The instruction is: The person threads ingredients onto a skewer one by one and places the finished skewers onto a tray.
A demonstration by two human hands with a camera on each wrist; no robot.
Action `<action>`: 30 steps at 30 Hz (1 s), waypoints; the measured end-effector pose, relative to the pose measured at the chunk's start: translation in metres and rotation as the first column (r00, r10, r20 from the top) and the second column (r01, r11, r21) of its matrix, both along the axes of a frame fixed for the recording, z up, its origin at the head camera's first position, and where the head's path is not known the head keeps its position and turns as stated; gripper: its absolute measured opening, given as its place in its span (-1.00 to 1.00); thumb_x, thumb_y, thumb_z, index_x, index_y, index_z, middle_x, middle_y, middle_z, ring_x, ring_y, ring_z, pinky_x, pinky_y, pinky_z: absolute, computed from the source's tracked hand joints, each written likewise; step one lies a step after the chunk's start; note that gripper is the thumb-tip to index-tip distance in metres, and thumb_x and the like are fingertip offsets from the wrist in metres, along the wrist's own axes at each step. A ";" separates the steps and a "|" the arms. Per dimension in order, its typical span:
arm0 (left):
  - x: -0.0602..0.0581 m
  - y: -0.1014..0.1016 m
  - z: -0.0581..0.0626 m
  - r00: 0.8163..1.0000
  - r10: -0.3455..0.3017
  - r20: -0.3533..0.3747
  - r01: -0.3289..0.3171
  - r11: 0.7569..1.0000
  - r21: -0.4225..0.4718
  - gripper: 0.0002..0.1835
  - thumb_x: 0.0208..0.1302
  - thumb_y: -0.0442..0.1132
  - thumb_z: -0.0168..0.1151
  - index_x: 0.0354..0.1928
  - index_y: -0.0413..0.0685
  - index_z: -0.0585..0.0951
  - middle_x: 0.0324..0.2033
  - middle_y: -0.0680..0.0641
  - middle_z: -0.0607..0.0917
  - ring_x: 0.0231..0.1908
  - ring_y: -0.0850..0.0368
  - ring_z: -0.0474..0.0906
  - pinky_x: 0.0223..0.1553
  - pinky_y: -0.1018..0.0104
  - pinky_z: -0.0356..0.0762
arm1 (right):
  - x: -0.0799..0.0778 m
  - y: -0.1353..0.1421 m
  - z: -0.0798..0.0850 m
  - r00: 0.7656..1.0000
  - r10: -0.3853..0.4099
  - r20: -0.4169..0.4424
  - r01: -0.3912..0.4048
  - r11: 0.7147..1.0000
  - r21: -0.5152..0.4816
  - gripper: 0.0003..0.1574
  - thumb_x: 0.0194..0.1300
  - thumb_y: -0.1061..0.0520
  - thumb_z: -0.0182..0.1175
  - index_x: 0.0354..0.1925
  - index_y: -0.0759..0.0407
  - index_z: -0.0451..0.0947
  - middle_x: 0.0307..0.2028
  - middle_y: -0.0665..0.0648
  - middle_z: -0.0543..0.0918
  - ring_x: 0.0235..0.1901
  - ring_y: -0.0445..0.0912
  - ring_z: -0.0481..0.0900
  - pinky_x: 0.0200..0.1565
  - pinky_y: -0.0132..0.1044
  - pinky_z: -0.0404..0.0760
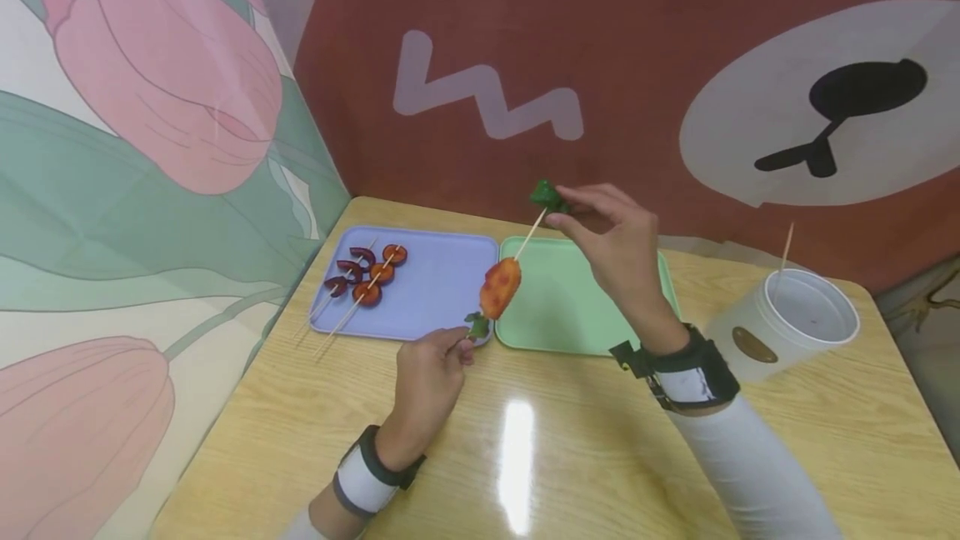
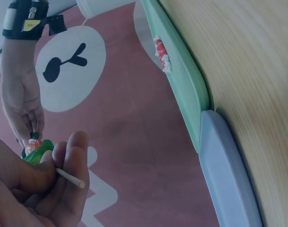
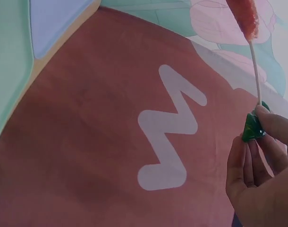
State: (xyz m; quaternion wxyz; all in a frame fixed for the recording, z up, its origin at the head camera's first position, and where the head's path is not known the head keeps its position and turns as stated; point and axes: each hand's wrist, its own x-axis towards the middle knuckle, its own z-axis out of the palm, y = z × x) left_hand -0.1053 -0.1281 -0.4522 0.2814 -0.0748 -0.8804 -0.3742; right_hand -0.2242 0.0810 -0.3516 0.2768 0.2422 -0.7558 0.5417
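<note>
My left hand pinches a wooden skewer near its lower end, which pokes out past the fingers in the left wrist view. On the skewer, just above those fingers, sits a green leafy-looking piece, then an oval orange-red food piece. Between thumb and fingertips, my right hand pinches a glossy dark green piece at the skewer's upper end. The skewer slants upward to the right, held above the place where the two trays meet.
A lavender tray on the left holds two loaded skewers. Right of it lies a green tray; a red-and-white piece shows at it in the left wrist view. A white tub with a stick stands at right.
</note>
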 end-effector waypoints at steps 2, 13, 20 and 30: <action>-0.001 0.000 -0.001 1.000 0.002 -0.017 -0.002 1.000 -0.013 -0.86 0.00 -0.52 0.33 -0.40 -0.19 0.76 -0.60 0.01 0.71 -0.61 0.33 0.57 -0.60 0.52 0.56 | 0.000 0.000 0.001 0.999 -0.022 -0.031 0.023 0.999 0.036 -0.54 -0.05 0.13 0.46 -0.10 0.20 0.72 -0.24 0.08 0.72 -0.29 -0.11 0.69 -0.21 -0.37 0.68; -0.003 -0.002 -0.001 0.998 0.018 -0.063 -0.021 0.999 -0.048 -0.87 -0.02 -0.51 0.36 -0.40 -0.20 0.76 -0.61 0.00 0.70 -0.62 0.28 0.59 -0.61 0.46 0.58 | 0.023 -0.011 0.029 0.984 -0.109 -0.140 0.130 0.980 0.152 -0.58 -0.08 0.35 0.45 -0.14 0.37 0.70 -0.28 0.27 0.71 -0.35 0.04 0.67 -0.21 -0.61 0.54; -0.004 -0.003 -0.001 0.995 0.021 -0.097 -0.027 0.997 -0.065 -0.87 -0.03 -0.52 0.35 -0.41 -0.22 0.76 -0.60 -0.04 0.71 -0.61 0.25 0.60 -0.61 0.43 0.60 | 0.027 -0.010 0.038 0.980 -0.126 -0.156 0.157 0.965 0.210 -0.59 -0.05 0.34 0.44 -0.14 0.38 0.69 -0.28 0.30 0.70 -0.34 0.12 0.64 -0.22 -0.56 0.56; -0.009 -0.003 0.003 0.990 0.024 -0.136 -0.038 0.993 -0.108 -0.87 -0.05 -0.51 0.38 -0.41 -0.22 0.75 -0.58 -0.09 0.72 -0.57 0.13 0.66 -0.59 0.33 0.64 | 0.020 -0.005 0.032 0.983 -0.127 -0.131 0.155 0.959 0.237 -0.61 -0.03 0.29 0.44 -0.14 0.35 0.70 -0.27 0.22 0.71 -0.34 -0.01 0.65 -0.26 -0.69 0.46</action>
